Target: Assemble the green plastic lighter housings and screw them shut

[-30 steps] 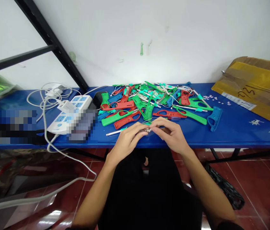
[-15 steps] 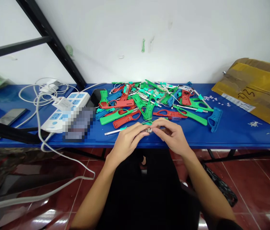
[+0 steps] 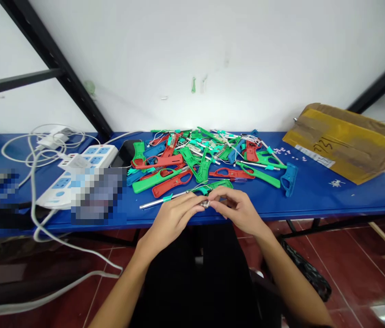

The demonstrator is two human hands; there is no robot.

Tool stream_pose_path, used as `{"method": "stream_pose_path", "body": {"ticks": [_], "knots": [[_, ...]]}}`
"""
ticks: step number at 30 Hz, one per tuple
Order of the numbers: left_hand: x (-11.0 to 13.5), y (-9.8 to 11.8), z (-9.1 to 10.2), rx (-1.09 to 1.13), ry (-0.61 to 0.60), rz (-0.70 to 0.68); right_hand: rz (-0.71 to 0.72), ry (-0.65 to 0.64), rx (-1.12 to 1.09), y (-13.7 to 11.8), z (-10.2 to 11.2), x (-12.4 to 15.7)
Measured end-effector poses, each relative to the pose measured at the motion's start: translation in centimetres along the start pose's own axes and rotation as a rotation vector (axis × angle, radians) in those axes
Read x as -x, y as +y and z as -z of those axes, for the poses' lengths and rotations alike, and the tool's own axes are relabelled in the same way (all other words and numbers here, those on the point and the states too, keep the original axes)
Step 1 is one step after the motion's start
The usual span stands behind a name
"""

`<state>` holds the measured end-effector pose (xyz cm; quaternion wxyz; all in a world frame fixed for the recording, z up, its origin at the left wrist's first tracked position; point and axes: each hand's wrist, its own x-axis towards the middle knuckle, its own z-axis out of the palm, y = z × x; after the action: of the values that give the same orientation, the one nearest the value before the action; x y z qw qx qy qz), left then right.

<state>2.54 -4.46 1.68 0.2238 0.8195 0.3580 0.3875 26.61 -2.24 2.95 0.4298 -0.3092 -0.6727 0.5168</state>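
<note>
My left hand and my right hand meet at the table's front edge, fingers pinched around a small metallic and whitish part. Its exact kind is too small to make out, and the fingers partly cover it. Just behind my left hand lies a thin metal lighter tube with teal tape on it. A green lighter casing half rests beyond my fingertips. Farther back spreads a pile of red, green and blue lighter casing halves, among them a red casing, with tubes and white wires mixed in.
To the left stand a white power strip with tangled cables and a pixelated dark object. A taped cardboard box sits at the right, near small white bits. A blue casing piece lies right of the pile.
The view has tilted up and shifted right, so the table sits lower and farther left. Both hands stay together at the small part, with only slight finger movement.
</note>
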Motion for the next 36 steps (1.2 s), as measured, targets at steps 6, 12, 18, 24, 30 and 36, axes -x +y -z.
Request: {"method": "stream_pose_path", "body": {"ticks": [6, 12, 18, 24, 30, 36], "knots": [[-0.31, 0.49, -0.09, 0.003, 0.018, 0.072, -0.017, 0.003, 0.059, 0.06, 0.04, 0.0], [-0.27, 0.54, -0.16, 0.003, -0.009, 0.164, -0.037, -0.05, 0.038, 0.09, 0.02, -0.09], [-0.19, 0.58, -0.08, 0.009, -0.004, 0.153, -0.051, -0.06, -0.002, 0.05, 0.05, -0.07], [-0.06, 0.58, 0.06, 0.006, 0.005, 0.123, -0.06, -0.028, -0.076, -0.04, -0.19, -0.26], [0.05, 0.36, 0.0, 0.018, 0.015, 0.121, 0.099, 0.047, 0.068, -0.08, -0.59, -0.32], [-0.11, 0.71, -0.04, 0.056, 0.029, 0.122, 0.249, 0.128, 0.169, 0.15, -0.79, -0.06]]}}
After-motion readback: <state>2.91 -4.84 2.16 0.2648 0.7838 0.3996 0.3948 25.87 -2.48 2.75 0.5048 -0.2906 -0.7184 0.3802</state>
